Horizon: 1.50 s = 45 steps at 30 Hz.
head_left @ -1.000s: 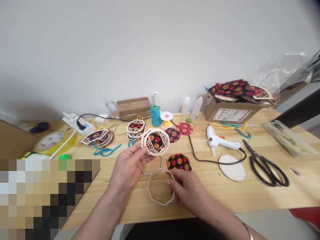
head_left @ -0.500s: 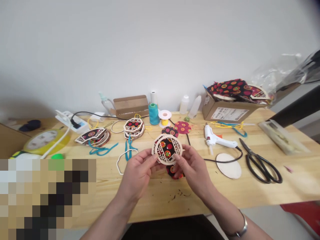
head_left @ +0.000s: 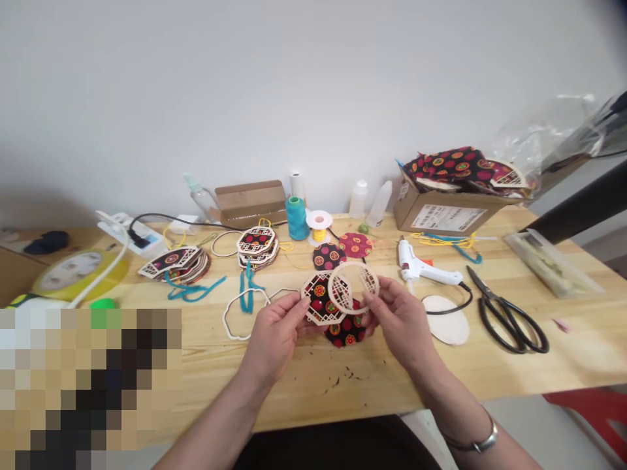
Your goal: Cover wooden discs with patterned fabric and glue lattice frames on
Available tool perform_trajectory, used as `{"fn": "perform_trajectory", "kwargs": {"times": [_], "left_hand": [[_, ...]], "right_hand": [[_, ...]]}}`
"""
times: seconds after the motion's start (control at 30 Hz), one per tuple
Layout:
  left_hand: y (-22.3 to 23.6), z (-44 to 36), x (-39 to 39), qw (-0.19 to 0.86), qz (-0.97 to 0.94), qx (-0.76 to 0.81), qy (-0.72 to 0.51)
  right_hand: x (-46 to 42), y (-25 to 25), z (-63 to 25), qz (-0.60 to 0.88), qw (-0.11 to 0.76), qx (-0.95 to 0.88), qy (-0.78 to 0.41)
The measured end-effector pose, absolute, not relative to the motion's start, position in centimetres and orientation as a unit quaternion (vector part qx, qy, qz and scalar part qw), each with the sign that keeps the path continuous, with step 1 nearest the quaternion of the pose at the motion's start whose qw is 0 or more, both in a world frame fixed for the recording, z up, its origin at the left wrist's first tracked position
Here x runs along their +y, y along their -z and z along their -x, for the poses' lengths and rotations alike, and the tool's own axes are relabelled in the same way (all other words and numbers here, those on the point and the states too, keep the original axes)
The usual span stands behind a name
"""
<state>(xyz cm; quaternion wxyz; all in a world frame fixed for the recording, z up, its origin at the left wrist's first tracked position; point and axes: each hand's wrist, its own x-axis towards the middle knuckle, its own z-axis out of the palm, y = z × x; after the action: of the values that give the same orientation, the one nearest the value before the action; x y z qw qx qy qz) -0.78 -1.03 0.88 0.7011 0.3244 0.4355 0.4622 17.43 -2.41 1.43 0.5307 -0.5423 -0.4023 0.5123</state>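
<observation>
My left hand (head_left: pixel 275 329) pinches an octagonal wooden lattice piece (head_left: pixel 321 301) with dark patterned fabric behind its openings. In my right hand (head_left: pixel 396 318) is a round pale wooden lattice frame (head_left: pixel 336 287), gripped at its right edge. The frame is tilted and overlaps the right side of the octagon. Below them lies dark patterned fabric (head_left: pixel 347 331) with red and yellow flower dots; my fingers partly cover it. Two fabric rounds, one black (head_left: pixel 329 256) and one red (head_left: pixel 356 245), lie just beyond. A thin wavy wooden outline (head_left: pixel 240 314) rests beside my left hand.
At right are a white glue gun (head_left: pixel 426 269), a white disc (head_left: pixel 447 320) and black-handled scissors (head_left: pixel 509 316). Behind stand a teal thread cone (head_left: pixel 296 220) and a cardboard box (head_left: pixel 441 212) of fabric. Stacked lattice pieces (head_left: pixel 257 248) and a power strip (head_left: pixel 140 241) are at left.
The round frame has slid right off the piece beneath it, uncovering the octagon in my left hand. My right hand has moved right with the frame. The view has shifted slightly.
</observation>
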Motion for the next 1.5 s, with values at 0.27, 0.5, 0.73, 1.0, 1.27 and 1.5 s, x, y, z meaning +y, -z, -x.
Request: {"fn": "perform_trajectory", "kwargs": {"times": [0.27, 0.5, 0.73, 1.0, 1.27, 1.5], "left_hand": [[-0.8, 1.3, -0.6, 0.684, -0.276, 0.464, -0.491], [-1.0, 1.8, -0.2, 0.664, -0.247, 0.473, -0.523], [-0.9, 2.4, 0.3, 0.648, -0.244, 0.486, -0.533], [-0.9, 2.4, 0.3, 0.638, -0.247, 0.486, -0.544], [-1.0, 2.4, 0.3, 0.631, -0.234, 0.473, -0.569], [-0.9, 2.4, 0.1, 0.624, -0.238, 0.485, -0.564]], "right_hand": [[-2.0, -0.5, -22.0, 0.589, 0.563, -0.380, -0.438], [-1.5, -0.2, -24.0, 0.623, 0.542, -0.354, -0.440], [-2.3, -1.0, -23.5, 0.619, 0.482, -0.374, -0.495], [-2.4, -0.8, -20.1, 0.601, 0.382, -0.455, -0.534], [-1.4, 0.1, -18.9, 0.603, 0.349, -0.512, -0.503], [-0.9, 0.2, -19.1, 0.621, 0.321, -0.580, -0.419]]}}
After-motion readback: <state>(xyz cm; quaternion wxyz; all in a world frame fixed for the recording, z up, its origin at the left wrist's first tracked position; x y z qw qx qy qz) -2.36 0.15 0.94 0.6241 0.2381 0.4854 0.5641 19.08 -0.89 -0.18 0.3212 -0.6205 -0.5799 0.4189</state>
